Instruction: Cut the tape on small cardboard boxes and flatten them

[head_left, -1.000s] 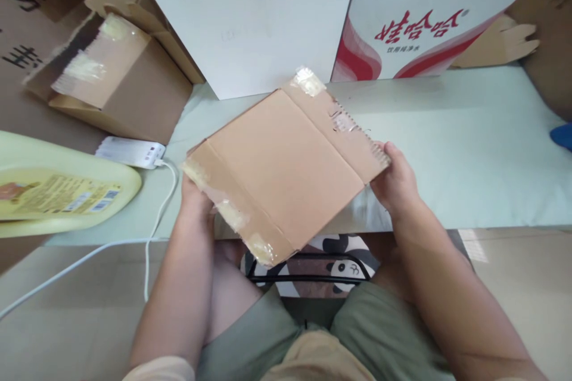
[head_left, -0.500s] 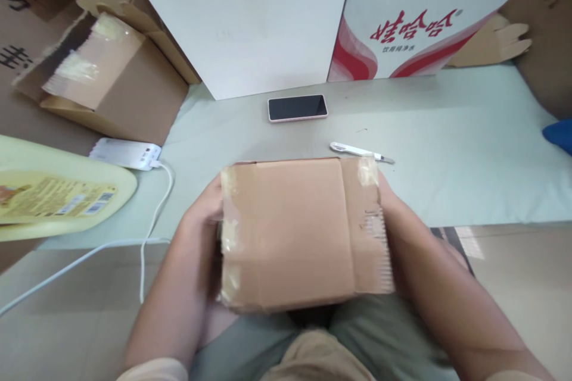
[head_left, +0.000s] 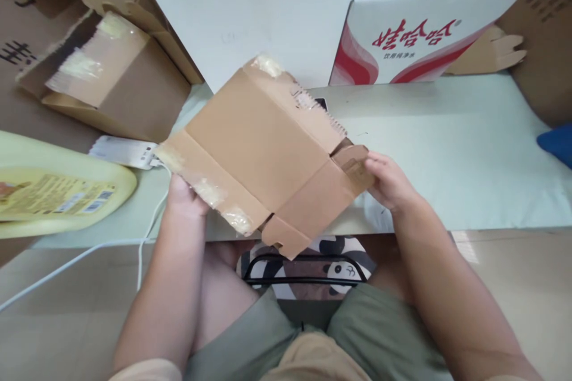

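Note:
Both my hands hold a brown cardboard box (head_left: 263, 137), turned at an angle above the front of the table. Its side flaps are spread out, with torn edges and bits of clear tape on two of them. My left hand (head_left: 185, 196) grips the taped left flap from below, the fingers mostly hidden under it. My right hand (head_left: 386, 178) pinches a small tab at the box's right corner. Behind the box, a phone (head_left: 320, 103) shows only its right end. The white craft knife seen before is hidden.
White cartons (head_left: 263, 30) and a red-and-white carton (head_left: 402, 41) stand along the back. At the left are an open cardboard box (head_left: 143, 83), a white power bank (head_left: 123, 151) with a cable, and a yellow bottle (head_left: 67, 184). A panda-patterned seat (head_left: 308, 286) lies below the table edge.
The box has moved up and away from my lap and turned, and its flaps now lie spread out. My right hand has shifted to a corner tab. The phone is now largely covered.

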### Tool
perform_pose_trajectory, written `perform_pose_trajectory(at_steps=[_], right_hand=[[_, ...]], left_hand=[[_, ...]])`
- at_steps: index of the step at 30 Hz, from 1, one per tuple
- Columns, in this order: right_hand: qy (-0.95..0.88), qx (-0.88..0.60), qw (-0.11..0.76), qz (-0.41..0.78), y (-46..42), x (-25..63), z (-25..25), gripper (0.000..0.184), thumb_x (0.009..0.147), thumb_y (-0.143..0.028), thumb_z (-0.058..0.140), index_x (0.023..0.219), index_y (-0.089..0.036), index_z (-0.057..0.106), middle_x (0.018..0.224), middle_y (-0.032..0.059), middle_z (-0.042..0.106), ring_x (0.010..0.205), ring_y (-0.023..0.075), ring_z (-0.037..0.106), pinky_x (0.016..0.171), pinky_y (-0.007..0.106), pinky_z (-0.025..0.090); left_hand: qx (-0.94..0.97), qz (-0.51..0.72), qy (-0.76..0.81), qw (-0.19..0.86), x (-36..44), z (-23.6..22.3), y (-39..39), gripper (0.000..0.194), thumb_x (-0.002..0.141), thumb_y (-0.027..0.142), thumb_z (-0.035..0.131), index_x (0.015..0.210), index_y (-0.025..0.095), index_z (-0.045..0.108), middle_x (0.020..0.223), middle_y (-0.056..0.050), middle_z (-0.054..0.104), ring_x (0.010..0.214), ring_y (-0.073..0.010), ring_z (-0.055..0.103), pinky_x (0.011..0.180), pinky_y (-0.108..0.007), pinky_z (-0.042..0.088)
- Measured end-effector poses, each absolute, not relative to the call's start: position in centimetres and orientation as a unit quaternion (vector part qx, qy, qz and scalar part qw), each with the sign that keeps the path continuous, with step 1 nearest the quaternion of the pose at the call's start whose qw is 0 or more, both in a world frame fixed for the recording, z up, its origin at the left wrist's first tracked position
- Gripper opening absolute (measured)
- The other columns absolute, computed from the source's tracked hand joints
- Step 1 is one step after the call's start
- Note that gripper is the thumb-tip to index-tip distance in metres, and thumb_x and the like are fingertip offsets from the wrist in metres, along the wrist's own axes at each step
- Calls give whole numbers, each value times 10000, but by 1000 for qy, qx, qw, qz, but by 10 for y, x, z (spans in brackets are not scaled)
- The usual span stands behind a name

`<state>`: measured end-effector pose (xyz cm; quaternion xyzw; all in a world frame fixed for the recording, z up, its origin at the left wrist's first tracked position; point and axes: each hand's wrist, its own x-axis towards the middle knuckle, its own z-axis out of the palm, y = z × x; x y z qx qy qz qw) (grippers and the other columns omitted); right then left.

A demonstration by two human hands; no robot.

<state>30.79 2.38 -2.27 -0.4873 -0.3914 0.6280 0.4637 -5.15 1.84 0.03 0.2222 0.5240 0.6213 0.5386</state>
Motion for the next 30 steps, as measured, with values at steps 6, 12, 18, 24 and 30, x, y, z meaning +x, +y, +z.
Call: perform_pose_trajectory(at_steps=[6,12,18,24,30], right_hand=[[-395,-526,480,580,27,294,-30,362,614,-474,922,754,-224,701,709,5,736,591,160,648,575,289,537],[-384,-480,540,575,30,295,-32,507,637,-675,842,859,-258,657,902,33,773,789,226,725,700,367,614],[-373,-502,466,626,6,275,-19,540,532,-582,964,791,-224,654,597,-18,644,422,123,524,365,258,418],[-339,-535,511,582,-31,284,-7,526,603,-617,915,819,-220,647,613,-24,638,341,51,364,267,221,291],[-195,-653,660,317,-82,376,8,469,529,-415,978,743,-272,585,535,-63,535,348,70,403,257,189,318]], left_hand=[[281,662,443,535,-41,9,12,533,803,732,712,966,224,704,1056,-43,803,1370,-366,610,1034,-494,615],[212,639,499,546,-37,4,12,376,598,312,939,906,220,744,978,-18,822,1087,-305,769,1018,-441,644],[211,666,473,537,-25,3,20,297,729,285,864,990,233,732,1097,-18,820,1150,-279,756,1014,-412,639],[200,620,498,571,-15,-6,28,267,820,377,729,1030,212,730,987,-60,794,872,-234,773,793,-347,654],[320,527,478,626,-8,-3,23,494,811,474,685,1221,200,671,1021,-71,756,811,-195,720,782,-334,595]])
